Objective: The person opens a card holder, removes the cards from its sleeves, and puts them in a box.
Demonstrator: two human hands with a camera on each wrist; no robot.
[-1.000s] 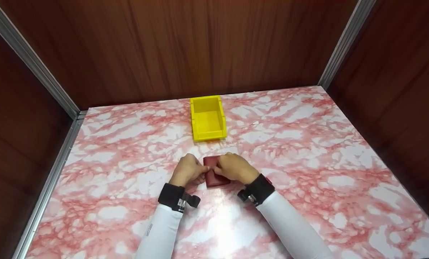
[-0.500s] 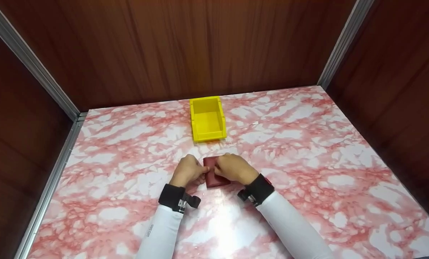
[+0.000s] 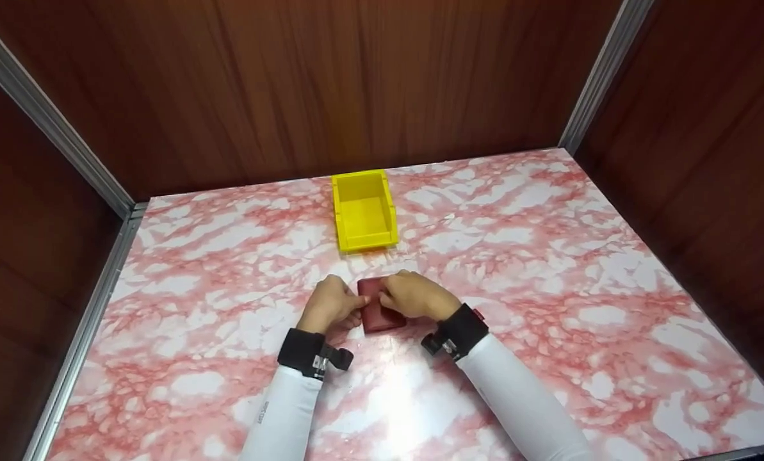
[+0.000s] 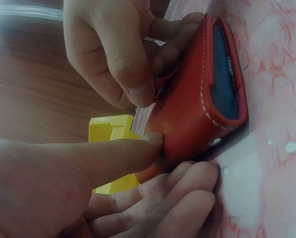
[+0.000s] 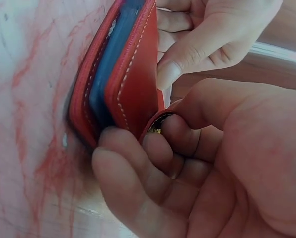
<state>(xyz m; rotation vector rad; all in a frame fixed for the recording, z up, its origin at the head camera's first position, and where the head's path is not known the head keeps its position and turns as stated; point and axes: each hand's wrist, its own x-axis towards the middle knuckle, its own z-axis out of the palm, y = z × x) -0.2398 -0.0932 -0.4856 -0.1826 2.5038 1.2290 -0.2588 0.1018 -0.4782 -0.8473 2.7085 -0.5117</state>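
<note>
A red leather wallet (image 3: 382,315) with pale stitching lies folded on the table between both hands. Its open end shows a dark blue inside in the left wrist view. My left hand (image 3: 333,302) holds the wallet's left edge, thumb pressed on the upper face and fingers curled along the side. My right hand (image 3: 417,296) pinches the wallet's short strap (image 5: 160,116) between thumb and fingers, the strap lifted off the wallet's face. A bit of metal, like a snap, shows on the strap. The right fingertips sit against the wallet's edge in the right wrist view.
A yellow open-front bin (image 3: 364,221) stands behind the wallet, toward the back wall. The pink-and-white marbled table (image 3: 548,275) is bounded by brown wood-grain panels (image 3: 292,83) with metal corner rails.
The head view shifts slightly, so the bin and wallet appear a little further left. Both hands keep nearly the same pose on the wallet.
</note>
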